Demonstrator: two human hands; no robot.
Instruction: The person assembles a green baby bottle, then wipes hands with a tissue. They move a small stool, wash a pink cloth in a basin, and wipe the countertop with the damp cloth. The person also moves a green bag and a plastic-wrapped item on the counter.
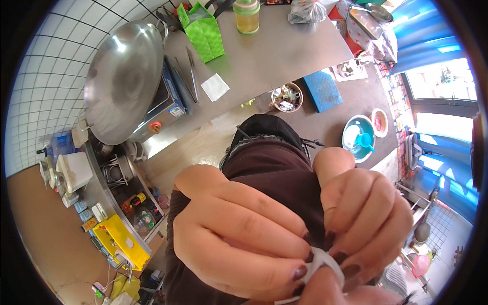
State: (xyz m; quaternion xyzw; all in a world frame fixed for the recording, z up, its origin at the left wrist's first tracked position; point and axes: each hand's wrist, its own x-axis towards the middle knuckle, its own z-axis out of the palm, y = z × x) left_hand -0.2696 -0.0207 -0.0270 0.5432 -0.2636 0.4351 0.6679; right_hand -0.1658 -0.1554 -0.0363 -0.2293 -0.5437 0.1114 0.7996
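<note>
Very close to the camera, the fingers of both my hands meet on a small white piece of soft material (326, 260), held up against my nose. Whether it is tissue or part of a face mask I cannot tell. My left hand (244, 236) pinches its left edge, fingers bent and pointing right. On the other side, my right hand (368, 217) grips the right edge with curled fingertips. Both hands have dark nail polish. The fingers hide much of the white material. Below them is my dark brown top (274, 164).
A steel counter (263, 61) holds a large wok (122, 80), a gas stove (160, 103), a green bag (206, 36), a lidded cup (246, 17) and a folded white napkin (215, 87). Nearby are a waste bin (299, 89), a blue mat (323, 90) and a teal basin (349, 131).
</note>
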